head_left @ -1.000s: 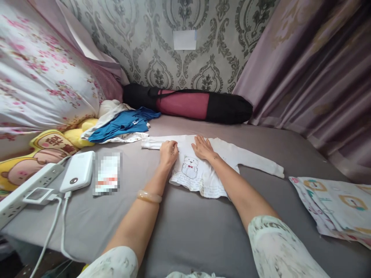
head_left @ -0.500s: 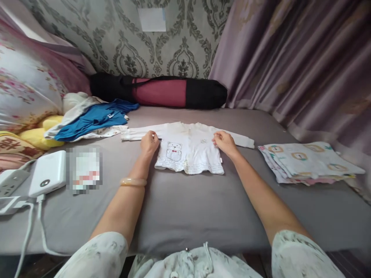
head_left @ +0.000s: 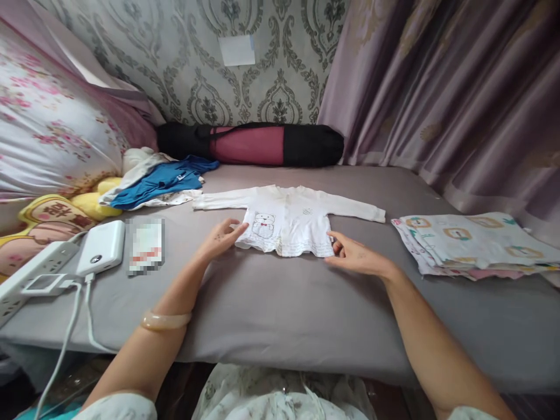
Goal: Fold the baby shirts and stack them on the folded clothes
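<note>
A small white long-sleeved baby shirt (head_left: 289, 224) lies flat with its sleeves spread to both sides. A bear with a red bow is printed on its left part. My left hand (head_left: 221, 238) rests at the lower left side of the shirt, its fingers stretched out and touching the edge. At the lower right corner is my right hand (head_left: 356, 254). Its thumb and forefinger are apart by the hem, and the other fingers curl inward. Neither hand visibly grips the cloth.
Folded printed cloths (head_left: 472, 242) are stacked at the right. At the left lie a blue garment (head_left: 160, 184), a white power bank (head_left: 102, 248), a power strip (head_left: 39, 271) with cables, and a blurred packet (head_left: 146, 245). A black and red long bag (head_left: 249, 144) lies along the wall.
Both hands have moved from the shirt's sides below the sleeves down toward its lower corners, and their closed fingers have opened. The shirt's sleeves lie straighter. The view has shifted slightly.
</note>
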`<move>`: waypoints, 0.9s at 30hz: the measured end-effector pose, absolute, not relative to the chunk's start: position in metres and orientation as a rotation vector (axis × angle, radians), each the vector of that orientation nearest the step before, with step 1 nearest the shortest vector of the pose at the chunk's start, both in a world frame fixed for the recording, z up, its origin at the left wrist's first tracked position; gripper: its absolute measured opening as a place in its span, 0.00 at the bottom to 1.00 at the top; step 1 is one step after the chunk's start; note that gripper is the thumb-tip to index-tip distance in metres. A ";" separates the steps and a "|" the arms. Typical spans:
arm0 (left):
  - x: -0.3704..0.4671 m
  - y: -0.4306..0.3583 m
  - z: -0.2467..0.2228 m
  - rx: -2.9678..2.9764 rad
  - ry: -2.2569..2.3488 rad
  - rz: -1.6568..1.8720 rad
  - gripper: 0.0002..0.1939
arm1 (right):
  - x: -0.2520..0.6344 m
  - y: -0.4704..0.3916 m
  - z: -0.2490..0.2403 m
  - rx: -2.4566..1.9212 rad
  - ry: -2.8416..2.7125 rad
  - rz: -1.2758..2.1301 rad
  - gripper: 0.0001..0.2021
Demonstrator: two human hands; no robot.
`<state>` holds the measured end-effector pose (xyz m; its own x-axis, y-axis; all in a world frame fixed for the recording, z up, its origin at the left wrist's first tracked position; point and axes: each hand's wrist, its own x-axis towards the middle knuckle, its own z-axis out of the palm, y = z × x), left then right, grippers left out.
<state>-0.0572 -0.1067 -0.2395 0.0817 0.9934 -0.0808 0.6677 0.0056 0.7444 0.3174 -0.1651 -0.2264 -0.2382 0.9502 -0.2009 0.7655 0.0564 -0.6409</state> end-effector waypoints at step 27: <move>-0.045 -0.119 -0.248 2.017 1.781 0.698 0.21 | 0.272 -0.183 -0.224 -2.235 -2.009 0.200 0.19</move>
